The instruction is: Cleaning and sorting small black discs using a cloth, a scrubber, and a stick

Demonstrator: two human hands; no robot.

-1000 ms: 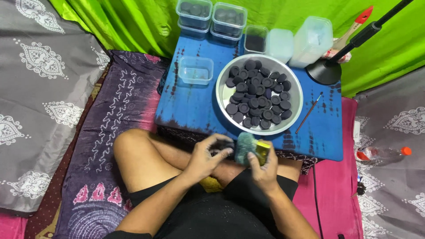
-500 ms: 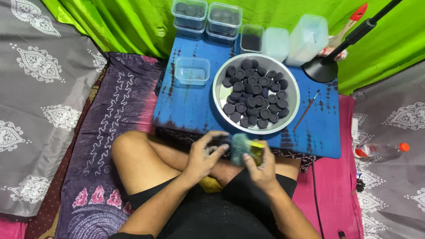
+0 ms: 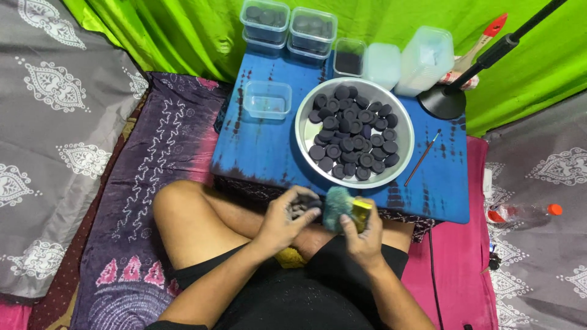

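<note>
L hand (image 3: 284, 219): fingers curled round a small dark round disc (image 3: 301, 208), matte, held above the lap just off the table's near edge. R hand (image 3: 362, 235): clamped on a brush (image 3: 342, 209) w/ yellow handle and soft, fuzzy teal bristle head; bristles touch the disc. Hands close together, not touching.

Table (image 3: 263, 146): low, flat, blue w/ dark streaks. On it, a round metal bowl (image 3: 304, 125), shiny rim, filled w/ many like discs, piled. Left of bowl: clear plastic tub (image 3: 267, 99), rectangular. Far edge: stacked clear tubs (image 3: 287, 24) and a black lamp base (image 3: 442, 102). Thin stick brush (image 3: 422, 157) lies right of bowl.

Open room: bare blue surface front-left of bowl. Near edge of the table is close to the knees.
</note>
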